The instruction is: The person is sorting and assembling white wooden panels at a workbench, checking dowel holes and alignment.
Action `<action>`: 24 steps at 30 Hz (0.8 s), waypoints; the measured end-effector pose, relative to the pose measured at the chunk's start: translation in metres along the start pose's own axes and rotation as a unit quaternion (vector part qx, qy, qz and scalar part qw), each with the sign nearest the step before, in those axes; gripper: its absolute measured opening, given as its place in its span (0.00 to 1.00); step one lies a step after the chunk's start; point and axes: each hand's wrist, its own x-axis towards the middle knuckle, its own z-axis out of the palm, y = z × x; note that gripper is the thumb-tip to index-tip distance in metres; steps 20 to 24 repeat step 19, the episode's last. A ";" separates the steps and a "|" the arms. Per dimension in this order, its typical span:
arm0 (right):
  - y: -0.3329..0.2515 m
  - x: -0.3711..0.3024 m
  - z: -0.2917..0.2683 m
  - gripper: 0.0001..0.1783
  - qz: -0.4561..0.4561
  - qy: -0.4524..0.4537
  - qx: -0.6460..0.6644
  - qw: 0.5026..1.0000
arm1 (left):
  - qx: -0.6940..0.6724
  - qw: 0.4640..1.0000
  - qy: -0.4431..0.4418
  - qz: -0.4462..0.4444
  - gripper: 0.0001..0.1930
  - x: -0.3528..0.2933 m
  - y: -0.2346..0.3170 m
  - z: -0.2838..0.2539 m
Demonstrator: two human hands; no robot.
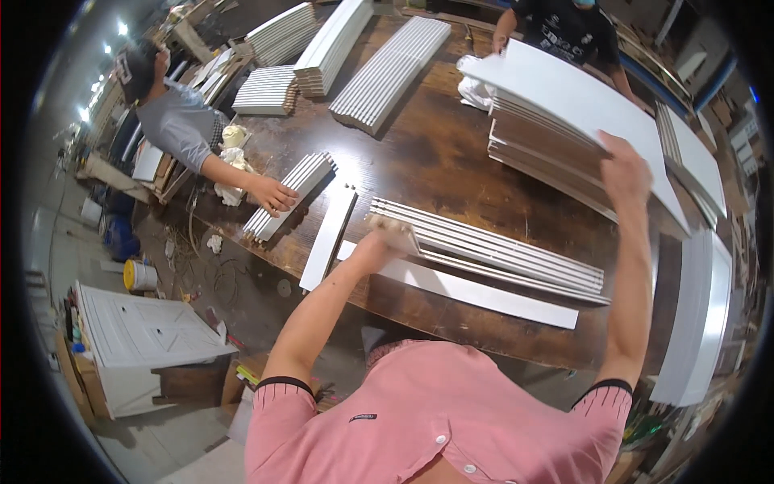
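A dark wooden table (435,153) in a cluttered workshop carries rows of white slats. My left hand (385,235) presses what looks like a sanding block on the near row of slats (500,250); how tightly that grip closes I cannot tell. My right hand (625,173) lies fingers spread on the tall panel stack (564,113), holding nothing. A co-worker's hand (274,195) rests on a small slat bundle (290,194) across open tabletop.

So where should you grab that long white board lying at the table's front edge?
Grab the board at its right end, coming from the table's near side. It lies flat and bare there, while the left hand and slat stack crowd its other end.
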 end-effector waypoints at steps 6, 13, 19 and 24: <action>0.018 -0.008 -0.139 0.29 -0.155 0.137 0.092 0.974 | -0.046 0.992 -0.071 -0.096 0.17 -0.010 0.008 -0.032; -0.016 -0.073 -0.149 0.39 -0.289 0.107 0.141 0.941 | -0.218 0.966 0.115 -0.083 0.19 -0.026 0.031 -0.074; -0.047 -0.088 -0.113 0.36 -0.309 0.033 0.141 0.940 | -0.346 0.906 0.233 -0.077 0.29 -0.034 0.028 -0.039; -0.047 -0.088 -0.113 0.36 -0.309 0.033 0.141 0.940 | -0.346 0.906 0.233 -0.077 0.29 -0.034 0.028 -0.039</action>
